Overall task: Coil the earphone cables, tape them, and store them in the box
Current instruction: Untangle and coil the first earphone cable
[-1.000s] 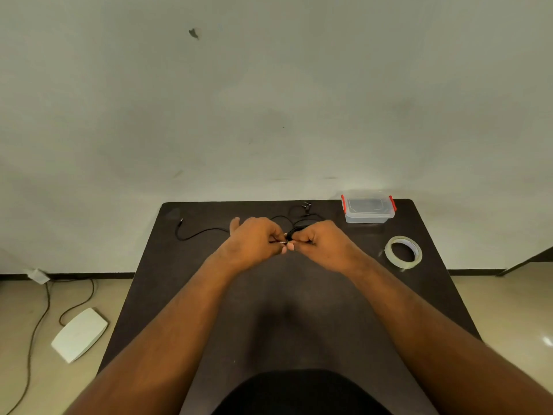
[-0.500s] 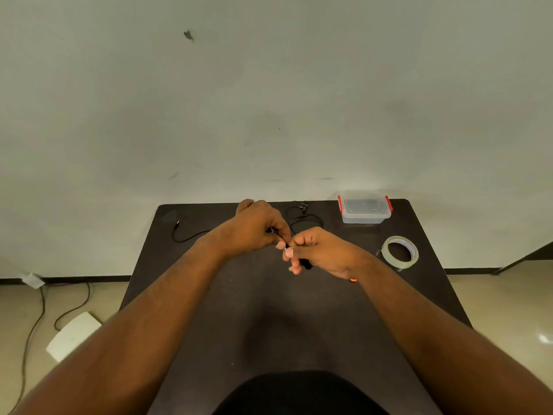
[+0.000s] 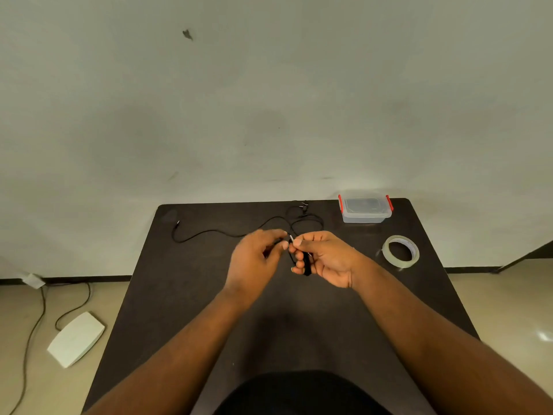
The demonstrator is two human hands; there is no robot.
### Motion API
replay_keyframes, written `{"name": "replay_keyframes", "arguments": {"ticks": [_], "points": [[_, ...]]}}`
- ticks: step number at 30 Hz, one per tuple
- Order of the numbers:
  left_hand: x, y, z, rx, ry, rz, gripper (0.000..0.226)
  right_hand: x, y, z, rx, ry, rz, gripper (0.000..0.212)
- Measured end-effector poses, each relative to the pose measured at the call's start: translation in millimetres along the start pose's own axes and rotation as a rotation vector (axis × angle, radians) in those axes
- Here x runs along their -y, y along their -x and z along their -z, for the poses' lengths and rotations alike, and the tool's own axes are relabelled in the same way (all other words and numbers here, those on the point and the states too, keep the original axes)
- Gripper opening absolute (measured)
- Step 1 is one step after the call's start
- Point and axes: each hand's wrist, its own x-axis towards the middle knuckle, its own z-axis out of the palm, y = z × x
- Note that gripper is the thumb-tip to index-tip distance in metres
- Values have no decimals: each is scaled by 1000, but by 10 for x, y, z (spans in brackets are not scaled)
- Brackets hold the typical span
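A dark table (image 3: 185,295) stands against a pale, scuffed wall (image 3: 269,100) on a glossy beige floor (image 3: 508,301).

Even, soft indoor light, dim dark table (image 3: 185,295) with faint sheen, glare spot on floor (image 3: 543,335) at right, motion-blurred left hand (image 3: 254,262), wide-angle bending at edges

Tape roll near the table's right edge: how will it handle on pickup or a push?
The tape roll lies flat, so it probably slides rather than rolls. It's a thin open ring, so likely light and easy to pinch. Tipped on edge, it could roll off the table.
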Motion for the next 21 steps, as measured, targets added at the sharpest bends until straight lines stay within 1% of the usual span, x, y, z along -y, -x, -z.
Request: {"name": "replay_keyframes", "arguments": {"ticks": [2, 4, 6, 9, 12, 13, 15, 18, 21], "points": [[0, 121, -75, 101, 169, 148, 46, -27, -6, -46, -33, -44, 8, 24], [26, 172, -102, 215, 274, 250, 66, -61, -2, -83, -18, -74, -4, 24], [21, 153, -85, 304, 435, 301, 72, -75, 8, -92, 7, -80, -33, 23], [32, 106, -16, 394, 774, 377, 62, -44, 25, -53, 48, -86, -90, 19], [48, 89, -6, 400, 981, 480, 40, 9, 49, 1, 101, -7, -156, 16], [50, 94, -20, 377, 998, 497, 31, 20, 56, 6, 118, 21, -177, 16], [43, 107, -55, 324, 957, 507, 26, 30, 65, 0, 130, 50, -210, 16], [55, 120, -109, 219, 908, 547, 16, 37, 68, -16, 67, 41, -230, 18], [85, 130, -127, 192, 966, 594, 20, 27, 72, -57, -3, 26, -197, 21]]}}
